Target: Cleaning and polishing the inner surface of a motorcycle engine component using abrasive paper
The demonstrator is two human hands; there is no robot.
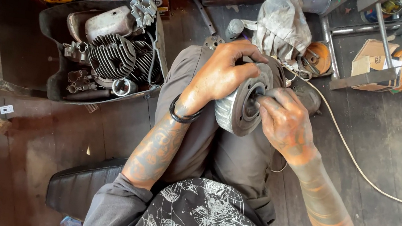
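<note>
Finned metal drum (235,113): on lap, left hand (221,74) clamped on rim; right hand (284,122) fingers pinched at centre bore. Work mid-way, judged; engine parts in black tray (50,90) still loose.

Drum: a finned metal drum (240,106) is propped on the lap.
Left hand (224,72): clasped over the drum's upper rim.
Right hand (284,122): fingertips pressed into the drum's centre.
Tray of engine parts (108,55): set left of the drum.
</note>
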